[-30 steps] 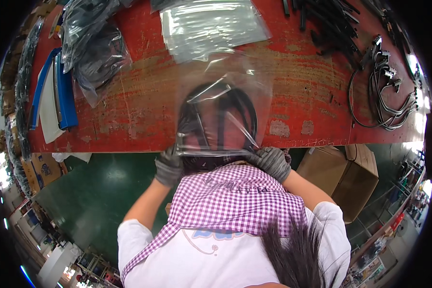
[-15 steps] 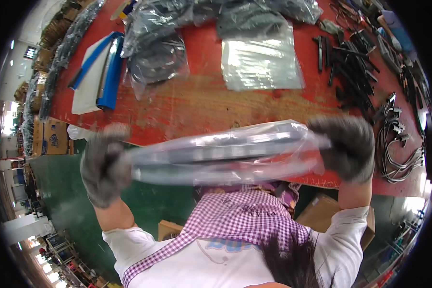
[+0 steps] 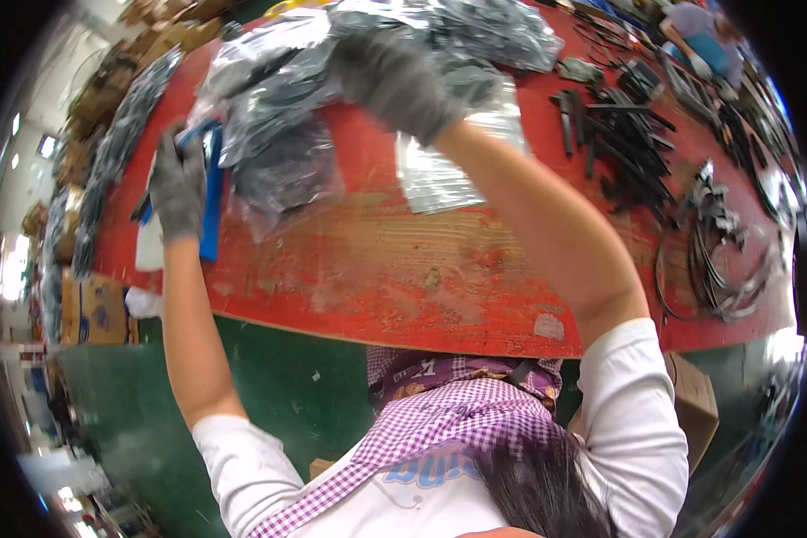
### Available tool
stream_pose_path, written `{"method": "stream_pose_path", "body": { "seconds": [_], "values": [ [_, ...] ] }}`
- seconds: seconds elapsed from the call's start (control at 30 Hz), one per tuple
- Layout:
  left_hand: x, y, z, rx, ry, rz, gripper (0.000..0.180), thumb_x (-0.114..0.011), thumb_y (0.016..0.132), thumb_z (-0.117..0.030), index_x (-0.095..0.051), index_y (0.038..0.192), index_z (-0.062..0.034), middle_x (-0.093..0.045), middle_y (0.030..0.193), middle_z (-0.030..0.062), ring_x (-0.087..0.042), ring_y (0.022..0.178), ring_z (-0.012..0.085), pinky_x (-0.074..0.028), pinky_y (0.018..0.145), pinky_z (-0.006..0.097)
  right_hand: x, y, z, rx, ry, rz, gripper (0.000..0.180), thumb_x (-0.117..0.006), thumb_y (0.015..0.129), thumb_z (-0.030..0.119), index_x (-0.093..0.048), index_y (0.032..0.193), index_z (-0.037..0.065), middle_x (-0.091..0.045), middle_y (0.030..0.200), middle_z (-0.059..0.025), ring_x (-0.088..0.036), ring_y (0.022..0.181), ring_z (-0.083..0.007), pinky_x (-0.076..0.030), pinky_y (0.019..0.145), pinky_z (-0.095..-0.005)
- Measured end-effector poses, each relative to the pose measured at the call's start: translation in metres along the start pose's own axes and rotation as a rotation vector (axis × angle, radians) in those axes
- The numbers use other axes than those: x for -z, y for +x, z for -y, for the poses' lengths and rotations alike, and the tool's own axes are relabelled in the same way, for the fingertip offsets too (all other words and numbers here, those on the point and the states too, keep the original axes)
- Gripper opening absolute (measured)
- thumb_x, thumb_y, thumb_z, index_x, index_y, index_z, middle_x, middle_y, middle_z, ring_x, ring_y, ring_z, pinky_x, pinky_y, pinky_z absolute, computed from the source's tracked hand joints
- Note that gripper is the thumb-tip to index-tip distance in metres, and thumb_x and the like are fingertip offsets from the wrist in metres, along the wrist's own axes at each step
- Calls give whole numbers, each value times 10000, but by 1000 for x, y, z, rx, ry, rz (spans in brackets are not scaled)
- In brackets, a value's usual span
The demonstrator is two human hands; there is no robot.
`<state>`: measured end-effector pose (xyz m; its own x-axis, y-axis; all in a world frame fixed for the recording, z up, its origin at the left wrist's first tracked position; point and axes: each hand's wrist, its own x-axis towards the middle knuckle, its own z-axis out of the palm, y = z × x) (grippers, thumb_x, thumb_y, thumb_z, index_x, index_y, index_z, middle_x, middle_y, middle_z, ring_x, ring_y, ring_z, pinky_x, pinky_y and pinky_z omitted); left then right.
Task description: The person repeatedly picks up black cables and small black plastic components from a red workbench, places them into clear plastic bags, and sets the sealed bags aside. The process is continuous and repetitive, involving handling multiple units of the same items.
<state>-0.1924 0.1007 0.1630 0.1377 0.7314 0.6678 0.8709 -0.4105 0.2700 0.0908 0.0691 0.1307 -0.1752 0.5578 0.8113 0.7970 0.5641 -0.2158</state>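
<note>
Over the blue-and-white long-armed device [image 3: 212, 193] at the left of the table is my left hand [image 3: 179, 184], in a grey glove. Its fingers point away from me and look apart, next to the blue arm; whether they touch it is hidden. My right hand [image 3: 394, 85], gloved too and smeared by motion, is stretched over the heap of filled clear plastic bags [image 3: 282, 90] at the far side. Its fingers cannot be made out. Dark contents show through a bag [image 3: 287, 170] at the heap's near edge. Flat clear bags [image 3: 439, 175] lie partly behind my right forearm.
Black strips [image 3: 623, 134] lie piled on the red table [image 3: 377, 269] at the right, with looped cables [image 3: 717, 260] nearer me. Another person [image 3: 704, 40] is at the far right. Cardboard boxes [image 3: 99, 309] stand at the left, and another carton [image 3: 690, 403] is below the table.
The filled clear bag has left the space before my body, and I no longer hold it between both hands. Both arms have reached forward, the right one across toward the heap.
</note>
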Motion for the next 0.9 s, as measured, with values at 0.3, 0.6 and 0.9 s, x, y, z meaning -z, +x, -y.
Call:
{"method": "stream_pose_path", "body": {
  "seconds": [0.3, 0.6, 0.9],
  "values": [
    [-107, -233, -46, -176, -545, 619, 166, -544, 839, -75, -613, 983, -27, -638, 881, 168, -626, 792, 288, -493, 707, 341, 115, -287, -28, -313, -167, 567, 78, -547, 705, 160, -520, 689, 89, -546, 668, -128, -560, 670, -312, -442, 594, -426],
    [-134, -271, -153, -373, -539, 849, 132, -553, 828, -97, -626, 927, -47, -637, 829, 164, -623, 740, 324, -500, 658, 376, 327, -445, -135, -1349, -969, 84, 388, -539, 802, 428, -611, 896, 59, -609, 923, -194, -574, 913, -336, -440, 827, -404],
    [-112, -244, -204, -491, -533, 869, 119, -556, 810, -85, -609, 911, -52, -632, 811, 150, -617, 736, 326, -500, 650, 379, 367, -435, -269, -1850, -805, 478, 689, -474, 762, 562, -509, 1208, 38, -458, 1257, -213, -462, 1166, -321, -361, 978, -410]
  ]
}}
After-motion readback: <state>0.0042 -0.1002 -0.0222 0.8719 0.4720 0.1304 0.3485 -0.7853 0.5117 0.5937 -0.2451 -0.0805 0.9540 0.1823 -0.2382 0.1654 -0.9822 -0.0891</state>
